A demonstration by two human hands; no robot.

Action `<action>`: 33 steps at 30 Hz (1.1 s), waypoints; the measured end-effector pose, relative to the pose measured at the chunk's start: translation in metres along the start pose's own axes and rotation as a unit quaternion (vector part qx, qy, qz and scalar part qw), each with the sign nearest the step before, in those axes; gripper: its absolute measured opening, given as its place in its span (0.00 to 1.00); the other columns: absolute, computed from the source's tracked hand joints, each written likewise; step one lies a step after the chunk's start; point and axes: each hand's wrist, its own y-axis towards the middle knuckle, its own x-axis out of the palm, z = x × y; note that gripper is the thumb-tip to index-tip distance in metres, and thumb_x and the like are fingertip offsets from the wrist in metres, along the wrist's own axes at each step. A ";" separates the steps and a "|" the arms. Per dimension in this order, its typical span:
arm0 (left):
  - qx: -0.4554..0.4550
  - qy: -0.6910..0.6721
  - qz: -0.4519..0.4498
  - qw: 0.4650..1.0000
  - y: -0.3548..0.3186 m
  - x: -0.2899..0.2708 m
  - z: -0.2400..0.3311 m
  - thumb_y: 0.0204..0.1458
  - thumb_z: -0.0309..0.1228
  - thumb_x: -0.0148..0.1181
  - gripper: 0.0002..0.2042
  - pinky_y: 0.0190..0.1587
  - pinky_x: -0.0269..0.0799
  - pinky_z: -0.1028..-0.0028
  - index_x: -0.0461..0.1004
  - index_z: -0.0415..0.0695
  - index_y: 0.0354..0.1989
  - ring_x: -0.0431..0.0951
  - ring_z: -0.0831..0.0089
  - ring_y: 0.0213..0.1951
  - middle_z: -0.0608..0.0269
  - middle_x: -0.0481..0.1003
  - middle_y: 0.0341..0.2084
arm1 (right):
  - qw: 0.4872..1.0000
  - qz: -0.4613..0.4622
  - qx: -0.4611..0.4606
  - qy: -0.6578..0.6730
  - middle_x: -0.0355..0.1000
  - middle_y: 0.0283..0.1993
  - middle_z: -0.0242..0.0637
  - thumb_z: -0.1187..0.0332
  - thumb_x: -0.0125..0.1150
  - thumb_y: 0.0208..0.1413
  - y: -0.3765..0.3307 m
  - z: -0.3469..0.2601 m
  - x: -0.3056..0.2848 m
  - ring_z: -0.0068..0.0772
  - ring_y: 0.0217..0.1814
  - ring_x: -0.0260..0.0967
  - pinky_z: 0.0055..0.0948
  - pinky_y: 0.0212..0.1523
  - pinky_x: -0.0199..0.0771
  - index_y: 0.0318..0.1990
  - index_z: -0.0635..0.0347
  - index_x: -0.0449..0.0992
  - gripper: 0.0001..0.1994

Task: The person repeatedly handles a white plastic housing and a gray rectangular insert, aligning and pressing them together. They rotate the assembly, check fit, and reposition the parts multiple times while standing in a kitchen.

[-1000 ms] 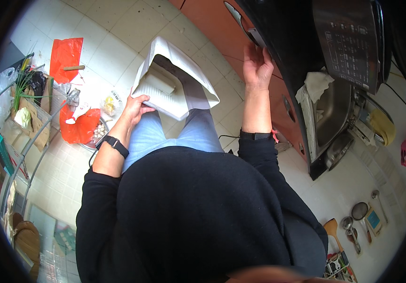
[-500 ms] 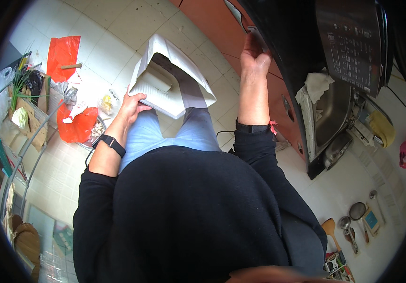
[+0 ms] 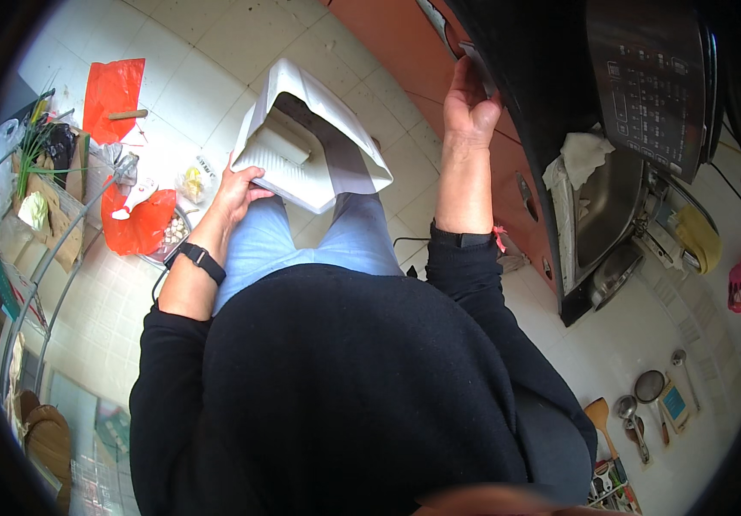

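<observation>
Left hand (image 3: 237,191) grips white plastic container (image 3: 312,148) by left rim, above floor (image 3: 224,56): picked up, not set down. Right hand (image 3: 471,112) curled at flat grey object (image 3: 477,65), worktop's (image 3: 542,95) front edge; grasp unclear.

Open passage over the tiled floor (image 3: 416,176) between the white container (image 3: 314,142) and the right hand (image 3: 471,107), black counter (image 3: 551,82) hemming in the right side, red cabinet fronts (image 3: 396,47) blocking the way ahead-right, gray metal rack (image 3: 61,242) (bowed by the lens) obstructing the left, red plastic (image 3: 115,90) lying low nearby.
</observation>
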 end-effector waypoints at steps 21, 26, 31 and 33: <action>0.001 -0.016 0.004 1.000 0.006 0.004 0.001 0.49 0.18 0.53 0.29 0.31 0.83 0.63 0.56 0.49 0.62 0.80 0.58 0.40 0.52 0.72 0.43 | 0.998 0.032 0.040 0.048 0.67 0.57 0.51 0.55 0.68 0.46 -0.012 -0.030 -0.038 0.48 0.60 0.67 0.47 0.64 0.69 0.55 0.73 0.64 0.35; 0.002 -0.015 0.003 1.000 0.009 0.005 0.001 0.49 0.19 0.54 0.30 0.31 0.84 0.63 0.55 0.49 0.63 0.80 0.58 0.40 0.52 0.72 0.43 | 0.997 0.076 0.025 -0.003 0.70 0.55 0.50 0.56 0.68 0.50 -0.001 -0.032 -0.044 0.47 0.59 0.68 0.45 0.61 0.72 0.53 0.72 0.66 0.31; 0.005 -0.005 0.001 1.000 0.009 0.005 0.000 0.49 0.19 0.54 0.31 0.31 0.84 0.63 0.54 0.49 0.63 0.80 0.58 0.40 0.51 0.72 0.43 | 0.997 0.061 0.041 0.019 0.72 0.51 0.48 0.57 0.67 0.51 0.002 -0.033 -0.048 0.46 0.54 0.71 0.45 0.59 0.74 0.51 0.72 0.67 0.28; 0.006 -0.004 -0.001 1.000 0.008 0.005 -0.001 0.49 0.19 0.54 0.31 0.31 0.84 0.63 0.54 0.49 0.63 0.80 0.58 0.40 0.51 0.72 0.43 | 0.998 0.042 0.034 0.021 0.72 0.49 0.48 0.55 0.68 0.51 0.000 -0.031 -0.048 0.46 0.53 0.72 0.45 0.59 0.75 0.51 0.72 0.67 0.29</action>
